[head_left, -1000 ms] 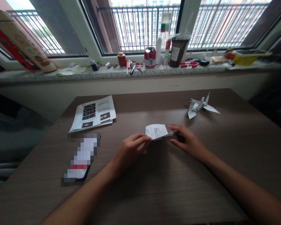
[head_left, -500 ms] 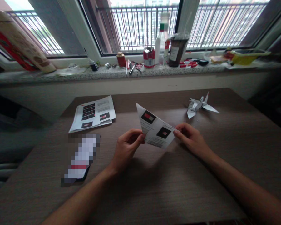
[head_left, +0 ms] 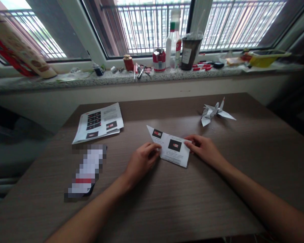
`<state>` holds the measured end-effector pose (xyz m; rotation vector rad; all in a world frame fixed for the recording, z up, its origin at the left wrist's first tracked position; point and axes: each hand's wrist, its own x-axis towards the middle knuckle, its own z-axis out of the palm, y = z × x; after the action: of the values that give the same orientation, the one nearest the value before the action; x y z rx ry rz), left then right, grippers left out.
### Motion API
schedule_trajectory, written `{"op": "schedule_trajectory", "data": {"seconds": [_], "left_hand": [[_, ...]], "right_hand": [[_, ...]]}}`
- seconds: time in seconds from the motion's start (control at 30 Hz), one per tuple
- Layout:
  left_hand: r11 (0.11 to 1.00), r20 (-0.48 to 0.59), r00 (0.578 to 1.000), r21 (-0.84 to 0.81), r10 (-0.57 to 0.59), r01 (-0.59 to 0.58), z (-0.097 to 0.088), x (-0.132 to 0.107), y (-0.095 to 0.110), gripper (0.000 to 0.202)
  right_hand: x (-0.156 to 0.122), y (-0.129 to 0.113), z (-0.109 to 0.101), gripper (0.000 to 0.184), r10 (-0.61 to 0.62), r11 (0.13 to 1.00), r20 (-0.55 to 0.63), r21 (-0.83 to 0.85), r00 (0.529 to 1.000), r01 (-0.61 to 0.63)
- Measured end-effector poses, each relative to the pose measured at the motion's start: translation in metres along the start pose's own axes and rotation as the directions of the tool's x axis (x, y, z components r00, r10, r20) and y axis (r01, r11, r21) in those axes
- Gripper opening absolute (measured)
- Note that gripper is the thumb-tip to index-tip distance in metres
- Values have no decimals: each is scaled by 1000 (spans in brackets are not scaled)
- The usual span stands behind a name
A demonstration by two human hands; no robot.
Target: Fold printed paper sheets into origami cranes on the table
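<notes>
A folded sheet of printed paper [head_left: 180, 156], white with dark photo blocks, is low over or on the middle of the table. Its left end comes to a point; the right part is broader. My left hand [head_left: 145, 158] pinches the lower left edge between thumb and fingers. At the upper right corner, my right hand [head_left: 202, 148] grips the paper, thumb in front and fingers behind. Beyond my right hand stands a folded paper crane [head_left: 212, 112] with spread wings.
Printed sheets [head_left: 108, 116] lie at the table's back left, with a blurred-out phone [head_left: 87, 172] nearer me. Along the granite windowsill [head_left: 77, 80] stand a red can [head_left: 159, 60], a clear bottle [head_left: 170, 45], a dark drink cup [head_left: 190, 52] and a yellow tray [head_left: 263, 60].
Both hands have lowered the folded paper toward the tabletop. It now lies flatter, its left tip lower than before. The view has shifted slightly.
</notes>
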<state>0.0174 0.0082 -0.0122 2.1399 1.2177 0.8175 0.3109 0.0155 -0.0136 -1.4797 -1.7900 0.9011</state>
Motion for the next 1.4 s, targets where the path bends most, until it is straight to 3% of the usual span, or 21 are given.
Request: {"op": "schedule_trajectory", "data": {"seconds": [0.17, 0.33, 0.43, 0.5, 0.57, 0.67, 0.87, 1.0, 1.23, 1.4], "left_hand": [[955, 46, 984, 238, 172, -178, 4, -1, -5, 21], [895, 190, 943, 308, 274, -323, 4, -3, -8, 30], [888, 231, 938, 324, 260, -326, 2, -4, -7, 35], [884, 236, 935, 326, 266, -334, 2, -4, -7, 34], [880, 233, 930, 320, 285, -350, 1, -5, -6, 31], [875, 230, 927, 323, 297, -361, -1, -6, -7, 29], [873, 246, 926, 330, 287, -359, -2, -8, -5, 32], [864, 265, 921, 345, 287, -368, -3, -7, -4, 34], [851, 296, 896, 316, 331, -418, -1, -9, -2, 35], [858, 307, 884, 269, 353, -437, 0, -12, -2, 31]], "right_hand": [[1, 2, 1, 26, -57, 994, 2, -93, 998, 57], [1, 6, -1, 26, -211, 955, -24, -218, 977, 201], [0, 8, -7, 31, -398, 869, -5, -322, 917, 376], [-3, 9, -13, 37, -486, 801, 100, -345, 868, 488], [-8, 8, -18, 42, -516, 762, 267, -290, 814, 579], [-14, 7, -24, 51, -532, 741, 390, -215, 751, 636], [-18, 5, -25, 34, -590, 681, 374, -246, 716, 690], [-16, 2, -23, 24, -597, 692, 330, -250, 731, 678], [-15, 4, -19, 19, -448, 841, 267, -197, 853, 503], [-13, 15, -22, 31, -438, 836, 354, -178, 827, 519]]}}
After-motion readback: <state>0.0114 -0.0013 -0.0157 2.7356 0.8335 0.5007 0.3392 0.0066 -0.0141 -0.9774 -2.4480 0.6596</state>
